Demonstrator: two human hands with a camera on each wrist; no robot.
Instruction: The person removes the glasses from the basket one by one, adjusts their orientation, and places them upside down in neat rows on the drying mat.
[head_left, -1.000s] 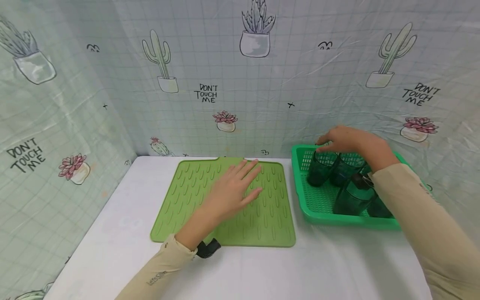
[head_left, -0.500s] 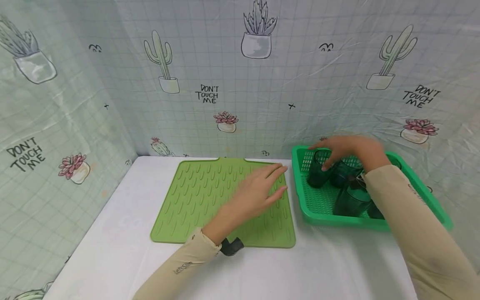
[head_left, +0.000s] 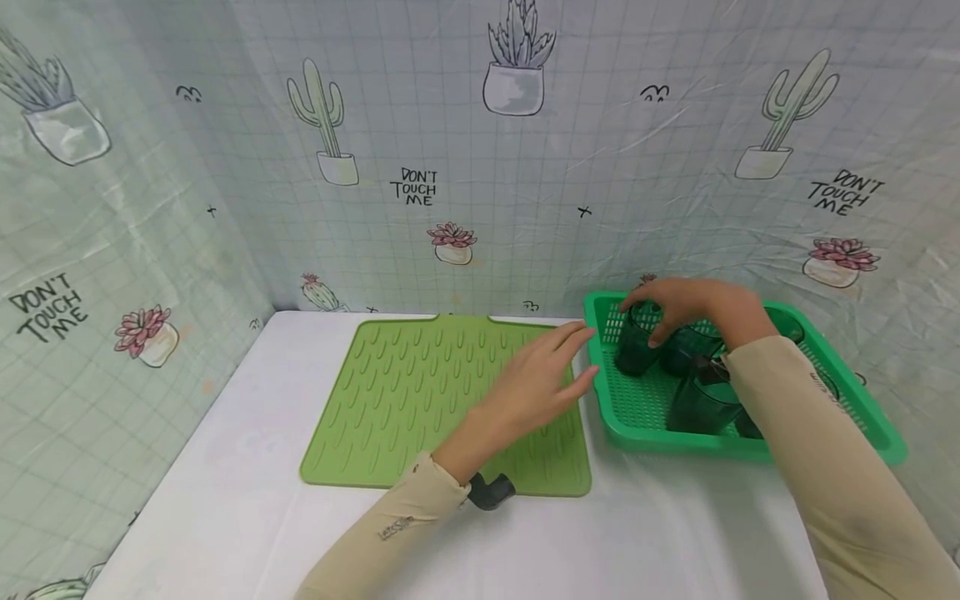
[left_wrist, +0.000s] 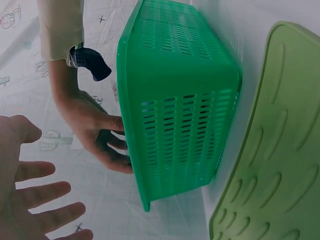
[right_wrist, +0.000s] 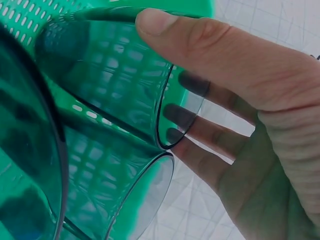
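- We found a person's right hand (head_left: 690, 304) over a green basket (head_left: 652, 439), its thumb and fingers curled around a dark green glass (head_left: 636, 352) near the rim; from the right wrist, we saw the fingertips through the tinted wall, opposite the thumb.
- The glass sat inside the basket, in the back corner nearest a lime-green mat (head_left: 412, 392).
- We judged the work to be at an early stage: a hold had been taken, but the glass had not been raised clear of the basket.
- Every glass we could make out was in the basket. A second glass (head_left: 688, 348) stood just beside the held one and a wider glass (head_left: 703, 406) stood in front; others lay partly hidden behind the right sleeve (head_left: 832, 442), so we could not count them surely.
- By our reading, the other glasses remained to be handled, as neither hand had hold of them.
- We saw the left hand (head_left: 536, 375) above the mat's edge beside the basket, fingers spread and holding nothing; the left wrist's view showed them apart from the basket wall.
- Mat and basket lay side by side on the white surface (head_left: 622, 533).
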